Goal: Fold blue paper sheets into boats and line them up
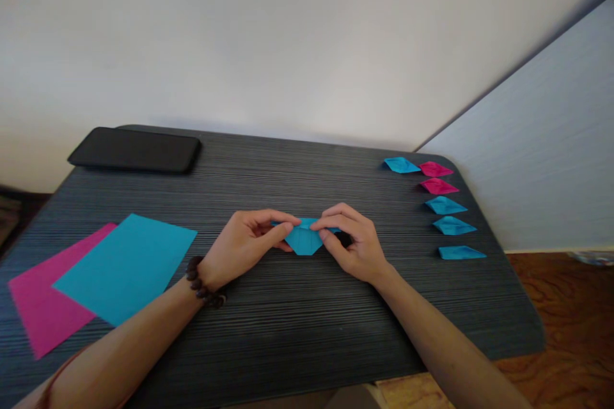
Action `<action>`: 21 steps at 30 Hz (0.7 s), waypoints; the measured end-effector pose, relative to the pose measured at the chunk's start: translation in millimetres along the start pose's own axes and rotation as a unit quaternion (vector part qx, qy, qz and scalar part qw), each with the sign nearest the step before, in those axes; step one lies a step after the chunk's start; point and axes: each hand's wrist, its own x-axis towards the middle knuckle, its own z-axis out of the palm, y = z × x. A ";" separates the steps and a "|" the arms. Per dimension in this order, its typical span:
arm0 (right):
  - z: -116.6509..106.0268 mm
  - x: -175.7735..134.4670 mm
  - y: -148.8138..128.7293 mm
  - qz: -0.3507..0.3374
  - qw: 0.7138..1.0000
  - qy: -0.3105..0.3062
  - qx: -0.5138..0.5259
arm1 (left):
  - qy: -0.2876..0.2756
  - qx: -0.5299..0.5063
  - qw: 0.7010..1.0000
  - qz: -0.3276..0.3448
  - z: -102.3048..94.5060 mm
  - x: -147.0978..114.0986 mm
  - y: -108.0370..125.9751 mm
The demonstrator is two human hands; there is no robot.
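Between my two hands is a piece of folded blue paper (306, 241), its lower edge narrowing toward me and creases showing on its face. My left hand (252, 239) pinches its left side with thumb and fingers; a dark beaded bracelet circles that wrist. On the right side, my right hand (352, 239) pinches the paper the same way, thumb below and fingers on top. Both fingertips cover the paper's upper corners. The paper is held over the middle of the dark table (288, 339).
At left, a blue sheet (129, 268) overlaps a pink sheet (52, 294). A black flat case (137, 150) lies at the back left. Along the right edge sit several folded paper boats, blue (446, 205) and pink (439, 186). A wall rises behind the table.
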 end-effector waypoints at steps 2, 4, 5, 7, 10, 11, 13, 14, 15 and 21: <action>1.0 -1.1 2.4 0.039 0.999 0.014 0.027 | 0.000 0.000 1.000 -0.003 -0.1 0.4 -0.4; 2.1 -2.2 5.4 0.088 0.993 0.033 0.074 | 0.002 -0.001 1.000 -0.004 0.0 0.6 -0.1; 2.5 -2.6 6.9 0.112 0.988 0.040 0.100 | 0.003 0.003 1.000 -0.005 0.1 0.6 0.4; 2.8 -2.8 9.5 0.149 0.977 0.039 0.146 | 0.009 0.020 1.000 -0.007 0.5 0.1 1.1; 2.2 -1.6 11.1 0.167 0.973 0.027 0.158 | 0.026 0.064 0.998 0.002 1.4 -0.9 0.4; 2.0 -1.0 10.8 0.164 0.976 0.024 0.142 | 0.036 0.083 0.996 0.012 1.7 -1.2 -0.4; 1.7 0.6 9.2 0.149 0.985 0.014 0.090 | 0.058 0.123 0.990 0.039 2.0 -1.3 -2.4; 1.6 1.3 8.0 0.140 0.988 0.006 0.066 | 0.068 0.139 0.987 0.052 2.0 -1.1 -3.4; 1.7 2.0 6.8 0.131 0.990 -0.001 0.048 | 0.075 0.151 0.984 0.061 1.9 -0.9 -4.3; 2.3 3.2 4.4 0.087 0.996 0.013 0.006 | 0.100 0.221 0.965 0.100 0.0 -0.7 -7.2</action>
